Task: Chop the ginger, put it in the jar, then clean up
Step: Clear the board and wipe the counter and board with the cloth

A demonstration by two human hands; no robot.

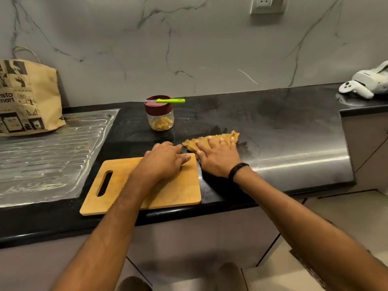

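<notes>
Seen from the head camera, the right hand (218, 156) lies flat with its fingers spread, pressing a yellow-brown cloth (212, 140) onto the black counter (273, 122) just beyond the far right corner of the wooden cutting board (147, 185). A black wristband (238, 170) circles that wrist. The left hand (165, 159) rests on the same corner of the board, thumb lying on the wood and fingers bent over the far edge; whether they clasp the edge cannot be told. Farther back stands the jar (160, 117), its maroon lid (157, 107) on and the chopped ginger (161, 123) at its bottom. A green-handled knife (170, 100) lies across the lid. To the left are a steel draining board (42, 154) and a printed paper bag (25, 97).
</notes>
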